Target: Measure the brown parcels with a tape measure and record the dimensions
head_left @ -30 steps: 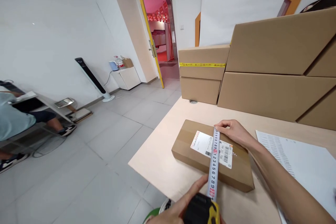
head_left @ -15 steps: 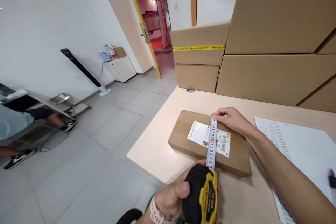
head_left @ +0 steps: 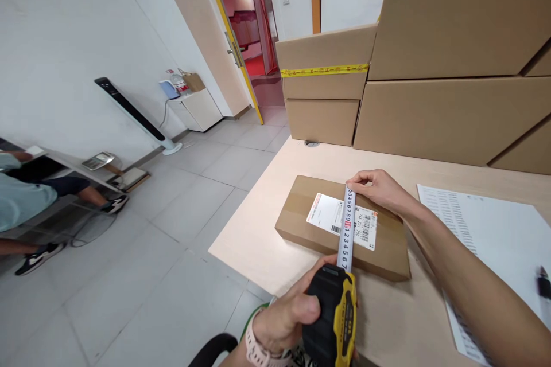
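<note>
Since a second ago, the left hand [head_left: 286, 315] has brought the tape measure [head_left: 329, 318] closer to the cardboard box [head_left: 390, 236], and less blade [head_left: 346, 229] now shows. Its fingers are wrapped around the black and yellow case, the thumb [head_left: 306, 308] lying on the black side, just in front of the box's near edge. A pale pink wristband [head_left: 256, 344] circles that wrist. The right hand [head_left: 381, 190] keeps its place, its fingers pinching the blade's far end at the box's far edge. The blade runs across the top of the box and over the white label [head_left: 323, 212]. The box lies flat on the surface [head_left: 252, 235], with printed sheets [head_left: 495, 229] to its right and larger cartons [head_left: 322, 120] stacked behind it. Across the room, a person in light blue [head_left: 19, 200] sits.
</note>
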A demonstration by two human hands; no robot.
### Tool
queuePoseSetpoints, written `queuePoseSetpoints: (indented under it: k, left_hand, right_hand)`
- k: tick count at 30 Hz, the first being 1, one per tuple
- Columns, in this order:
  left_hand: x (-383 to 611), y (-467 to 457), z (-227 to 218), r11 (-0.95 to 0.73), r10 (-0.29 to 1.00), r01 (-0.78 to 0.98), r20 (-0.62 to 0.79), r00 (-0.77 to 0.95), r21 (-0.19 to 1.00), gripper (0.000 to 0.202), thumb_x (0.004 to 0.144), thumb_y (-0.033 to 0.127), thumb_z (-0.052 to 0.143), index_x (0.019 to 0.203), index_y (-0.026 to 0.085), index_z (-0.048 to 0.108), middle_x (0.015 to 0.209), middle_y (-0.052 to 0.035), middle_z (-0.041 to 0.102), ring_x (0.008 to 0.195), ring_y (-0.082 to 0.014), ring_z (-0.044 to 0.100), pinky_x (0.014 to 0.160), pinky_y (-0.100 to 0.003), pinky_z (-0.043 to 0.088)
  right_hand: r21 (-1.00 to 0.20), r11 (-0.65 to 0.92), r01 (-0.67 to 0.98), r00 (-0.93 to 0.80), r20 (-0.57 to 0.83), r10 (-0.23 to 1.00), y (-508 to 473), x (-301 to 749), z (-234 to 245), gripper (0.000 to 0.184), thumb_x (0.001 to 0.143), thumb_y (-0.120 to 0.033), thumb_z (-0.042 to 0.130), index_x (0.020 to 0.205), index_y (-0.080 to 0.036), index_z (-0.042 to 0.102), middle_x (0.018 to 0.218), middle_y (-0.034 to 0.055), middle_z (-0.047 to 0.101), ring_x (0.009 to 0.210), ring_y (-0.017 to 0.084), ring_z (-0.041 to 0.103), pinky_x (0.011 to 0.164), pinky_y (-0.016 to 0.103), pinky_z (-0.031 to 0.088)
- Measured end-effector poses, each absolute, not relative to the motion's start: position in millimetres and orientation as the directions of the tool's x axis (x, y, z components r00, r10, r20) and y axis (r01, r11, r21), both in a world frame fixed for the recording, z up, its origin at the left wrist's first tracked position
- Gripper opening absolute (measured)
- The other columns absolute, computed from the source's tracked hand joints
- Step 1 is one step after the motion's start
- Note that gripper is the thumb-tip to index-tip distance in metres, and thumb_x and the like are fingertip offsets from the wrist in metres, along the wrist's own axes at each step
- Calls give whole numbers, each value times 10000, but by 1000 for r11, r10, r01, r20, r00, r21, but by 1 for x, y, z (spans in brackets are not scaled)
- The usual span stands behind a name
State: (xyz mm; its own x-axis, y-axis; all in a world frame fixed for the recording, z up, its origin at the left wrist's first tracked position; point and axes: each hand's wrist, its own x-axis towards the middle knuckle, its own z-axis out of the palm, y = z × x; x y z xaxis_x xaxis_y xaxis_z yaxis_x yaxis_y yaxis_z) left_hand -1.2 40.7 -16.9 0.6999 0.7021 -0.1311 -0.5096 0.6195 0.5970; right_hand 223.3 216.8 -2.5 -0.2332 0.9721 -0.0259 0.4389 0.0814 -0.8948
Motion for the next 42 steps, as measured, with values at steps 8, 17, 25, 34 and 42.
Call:
queuePoseSetpoints:
  k: [8,17,25,34,42]
  left_hand:
    - [-1,41,-19,614,704,-493,-145,696,616,762,681,476,735,1342,245,435,1169,-137,594,938,-271,619,732,-393,504]
    - [-2,42,-24,592,701,-538,-55,711,600,707,728,452,715,1350,248,447,1144,-118,603,927,-217,628,749,-345,522]
    - [0,40,-22,578,720,-570,-35,693,584,636,765,433,671,1339,258,462,1144,-117,621,929,-229,644,751,-358,534]
    - [1,40,-31,588,730,-555,-92,677,589,701,695,468,711,1313,227,484,1117,-138,606,944,-269,614,716,-411,546]
    - [-18,27,-12,375,805,-497,-9,593,783,942,594,502,815,1406,269,398,1234,-129,540,988,-277,589,852,-437,494]
  right_hand:
    - [-898,84,433,-237,-24,971,218,224,-3,233,745,-401,646,738,-179,718,769,37,736,752,202,644,695,298,463]
    - [-904,76,420,-232,-26,972,217,224,-1,228,733,-400,657,721,-186,734,772,39,743,751,206,644,705,309,466]
    - [-901,83,426,-234,-21,972,215,222,1,210,749,-380,651,723,-182,716,766,33,732,739,189,628,694,297,446]
    - [-900,111,422,-244,5,970,218,225,-6,241,774,-419,648,760,-189,718,789,34,739,761,204,645,704,311,467]
    - [-852,296,432,-72,294,953,177,229,22,349,878,-495,540,1079,-256,696,1188,61,684,1075,243,618,901,378,476]
